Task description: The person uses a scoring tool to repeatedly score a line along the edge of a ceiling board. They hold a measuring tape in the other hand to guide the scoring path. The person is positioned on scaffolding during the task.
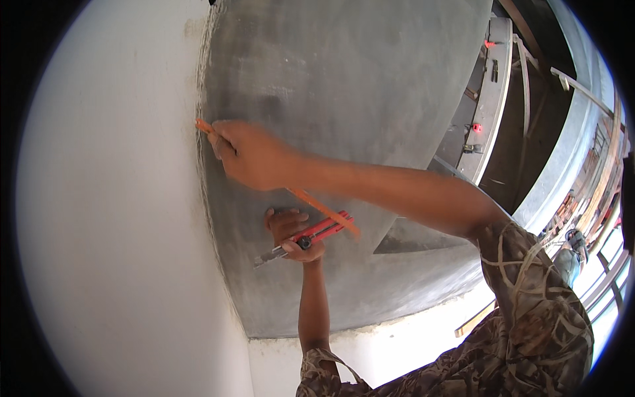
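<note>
My right hand point(254, 155) is closed round a thin orange strip point(317, 205). One end of the strip pokes out past my fingers at the rough seam point(200, 99) between the white wall and the smooth grey surface. Its other end trails back under my wrist, passing beside the knife. Lower down, my left hand point(297, 238) lies against the grey surface with some fingers spread. Its thumb holds a red utility knife point(331, 226) with a dark knob, and the metal blade end points toward the wall.
The white wall point(119, 198) rises along the left, and the grey surface point(331, 86) spans the middle. At the right is a pale ledge point(493, 86) with small red and dark items on it. Behind it are a dark recess and long beams point(585, 92).
</note>
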A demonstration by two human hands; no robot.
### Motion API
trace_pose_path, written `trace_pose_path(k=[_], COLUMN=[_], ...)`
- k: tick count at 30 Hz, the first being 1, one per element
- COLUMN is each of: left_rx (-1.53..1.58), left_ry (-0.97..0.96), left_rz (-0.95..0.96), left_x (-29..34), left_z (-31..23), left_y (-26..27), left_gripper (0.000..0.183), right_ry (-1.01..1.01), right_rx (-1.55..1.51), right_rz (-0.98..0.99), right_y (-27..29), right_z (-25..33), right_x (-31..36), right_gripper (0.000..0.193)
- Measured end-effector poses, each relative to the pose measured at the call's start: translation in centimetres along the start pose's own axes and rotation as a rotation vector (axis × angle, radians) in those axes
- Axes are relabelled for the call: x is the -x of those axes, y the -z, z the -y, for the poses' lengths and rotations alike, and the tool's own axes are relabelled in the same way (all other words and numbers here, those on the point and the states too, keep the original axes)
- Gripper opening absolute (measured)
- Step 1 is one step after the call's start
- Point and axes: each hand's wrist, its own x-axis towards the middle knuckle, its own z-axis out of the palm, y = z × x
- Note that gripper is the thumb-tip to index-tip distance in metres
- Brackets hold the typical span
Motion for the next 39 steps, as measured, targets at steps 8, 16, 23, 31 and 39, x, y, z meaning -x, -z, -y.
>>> trace_pose_path(k=[8,16,23,31,39], left_rx=[0.078,-0.082,-0.075,-0.057,-0.086], left_ry=[-0.019,0.018,0.004,0.000,-0.033], left_rz=[0.006,0.104,0.080,0.098,0.116], left_x=[0.1,-0.1,1.1,0.7,0.4], left_z=[0.6,0.5,2.2,1.6,1.0], left_y=[1.9,7.1,7.8,7.9,7.6], left_gripper=[0.050,0.055,0.057,0.057,0.052], right_ry=[-0.122,-0.366,-0.273,-0.293,-0.174], right_rx=[0.117,0.286,0.242,0.087,0.235], right_rz=[0.160,0.505,0.257,0.066,0.160], right_y=[3.8,9.2,11.1,10.3,5.5], right_z=[0.4,7.1,6.6,6.7,3.7], right_x=[-1.8,-5.8,-7.0,-4.1,-1.9], right_gripper=[0.024,0.015,0.018,0.031,0.039])
